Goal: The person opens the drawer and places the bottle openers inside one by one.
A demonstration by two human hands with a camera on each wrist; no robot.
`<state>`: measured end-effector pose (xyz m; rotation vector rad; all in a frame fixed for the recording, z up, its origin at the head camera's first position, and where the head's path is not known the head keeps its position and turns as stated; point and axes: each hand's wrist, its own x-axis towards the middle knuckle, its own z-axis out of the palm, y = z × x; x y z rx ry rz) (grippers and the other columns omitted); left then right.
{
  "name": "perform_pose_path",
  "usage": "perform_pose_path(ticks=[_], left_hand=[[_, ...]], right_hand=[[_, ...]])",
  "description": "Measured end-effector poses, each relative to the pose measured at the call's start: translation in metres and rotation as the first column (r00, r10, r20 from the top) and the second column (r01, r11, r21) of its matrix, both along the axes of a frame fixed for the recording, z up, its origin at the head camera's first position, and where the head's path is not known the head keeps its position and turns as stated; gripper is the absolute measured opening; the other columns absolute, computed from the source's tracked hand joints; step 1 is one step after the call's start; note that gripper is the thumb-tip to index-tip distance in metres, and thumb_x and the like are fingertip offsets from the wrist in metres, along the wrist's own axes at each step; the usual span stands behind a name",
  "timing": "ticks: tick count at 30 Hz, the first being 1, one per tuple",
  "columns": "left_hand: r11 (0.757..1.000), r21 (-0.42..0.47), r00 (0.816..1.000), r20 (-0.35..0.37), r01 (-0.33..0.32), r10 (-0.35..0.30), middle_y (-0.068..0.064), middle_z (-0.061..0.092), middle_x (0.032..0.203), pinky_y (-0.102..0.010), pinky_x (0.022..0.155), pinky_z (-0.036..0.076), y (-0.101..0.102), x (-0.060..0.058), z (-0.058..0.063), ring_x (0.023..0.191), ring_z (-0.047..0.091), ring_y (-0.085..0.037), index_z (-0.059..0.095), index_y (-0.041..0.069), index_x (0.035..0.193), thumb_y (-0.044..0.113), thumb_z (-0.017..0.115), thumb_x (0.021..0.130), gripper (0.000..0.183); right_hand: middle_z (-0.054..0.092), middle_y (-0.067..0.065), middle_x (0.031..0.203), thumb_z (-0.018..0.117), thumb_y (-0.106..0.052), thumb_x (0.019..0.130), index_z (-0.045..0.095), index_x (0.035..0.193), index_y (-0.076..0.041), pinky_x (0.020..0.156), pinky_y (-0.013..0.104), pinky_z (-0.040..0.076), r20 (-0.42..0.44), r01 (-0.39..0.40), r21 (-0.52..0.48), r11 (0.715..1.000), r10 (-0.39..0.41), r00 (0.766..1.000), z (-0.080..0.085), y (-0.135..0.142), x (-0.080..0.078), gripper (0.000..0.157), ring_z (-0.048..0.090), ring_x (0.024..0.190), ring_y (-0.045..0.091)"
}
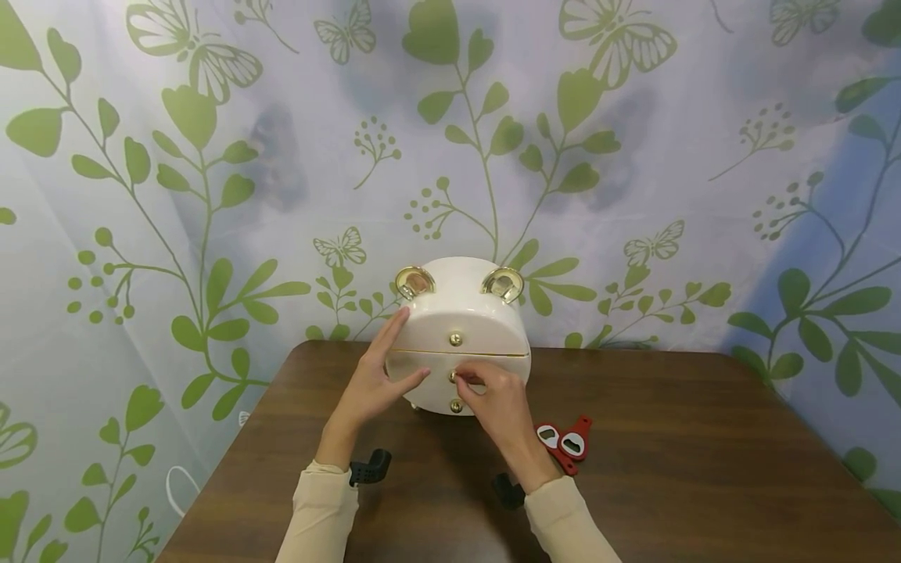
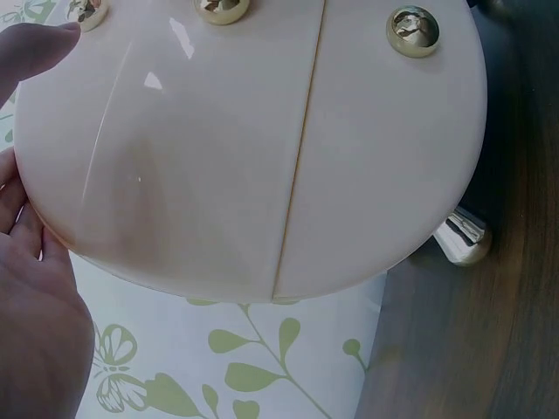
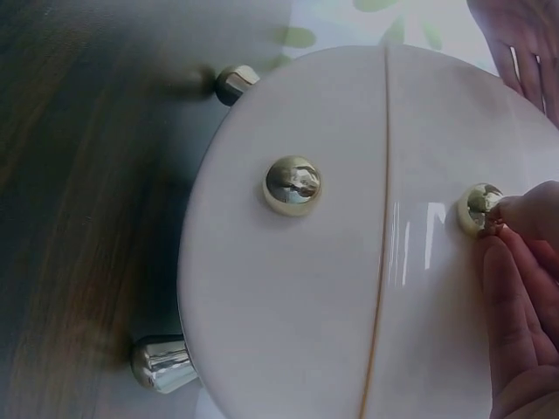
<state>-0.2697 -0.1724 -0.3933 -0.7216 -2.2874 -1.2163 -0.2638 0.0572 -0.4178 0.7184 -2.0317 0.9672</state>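
A glossy white round box [image 1: 422, 383] with gold ears and gold knobs stands upright on the table. Its face carries a thin gold seam. My left hand [image 1: 373, 383] touches the left side of the box with long, straight fingers, its thumb spread across the front. In the left wrist view that thumb [image 2: 35, 52] overlaps one knob near the frame's edge. My right hand [image 1: 498, 395] pinches the middle gold knob [image 1: 453, 376] between thumb and fingertips. The right wrist view shows the same grip on this knob [image 3: 479, 208], beside a lower knob [image 3: 293, 185].
Two red tools with white-ringed round heads [image 1: 573, 444] lie on the brown wooden table [image 1: 669, 469], right of my right wrist. Behind the table hangs a cloth [image 1: 281, 203] printed with green leaves and butterflies. Gold feet [image 3: 164, 364] hold up the box.
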Motion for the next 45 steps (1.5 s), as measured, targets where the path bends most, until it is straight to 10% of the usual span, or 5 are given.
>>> perform_pose_path(ticks=[33,45], left_hand=[[1.000,0.016,0.999,-0.044,0.011,-0.010,-0.005,0.027,0.170,-0.055,0.123,0.028,-0.001,0.000,-0.001,0.157,0.026,-0.024,0.029,0.021,0.165,0.014,0.085,0.086,0.097],[0.999,0.033,0.999,-0.023,0.027,-0.026,-0.004,0.026,0.171,-0.056,0.123,0.027,0.001,0.001,-0.002,0.157,0.024,-0.023,0.028,0.024,0.165,0.014,0.084,0.087,0.097]], right_hand=[[0.080,0.000,0.089,0.085,-0.006,0.084,0.082,0.093,-0.011,0.071,0.025,0.062,0.171,-0.044,-0.162,0.986,0.072,0.983,-0.016,0.006,-0.005,0.011,0.078,0.078,0.014],[0.079,-0.006,0.085,0.087,-0.014,0.082,0.083,0.089,-0.017,0.070,0.030,0.061,0.251,0.061,-0.037,0.997,-0.050,0.967,-0.036,0.008,-0.001,0.009,0.074,0.075,0.009]])
